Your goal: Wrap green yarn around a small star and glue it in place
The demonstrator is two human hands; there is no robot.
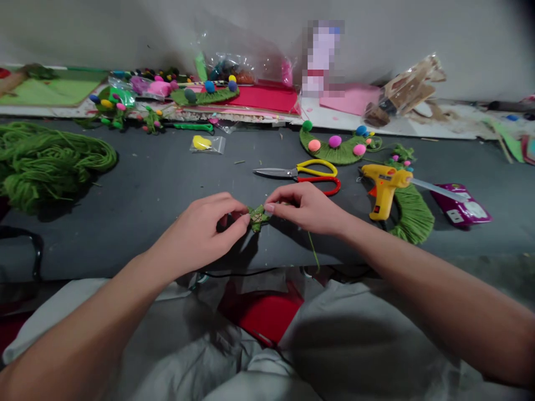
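Note:
Between my two hands, just above the dark table, is a small green yarn-wrapped star (258,218). My left hand (213,223) pinches its left side between thumb and fingers. From the right, my right hand (307,209) is closed at the star's upper right edge, thumb against fingertips. A loose green yarn strand (313,253) hangs below my right hand toward the table's front edge. Scissors (298,172) with one yellow and one red handle lie just behind my hands, blades pointing left.
A yellow glue gun (387,184) rests on a green yarn-wrapped crescent (413,217) at right, beside a purple packet (462,206). Another crescent with pompoms (334,147) lies behind the scissors. Green yarn (54,161) is heaped at left. A small bag (208,144) holds something yellow.

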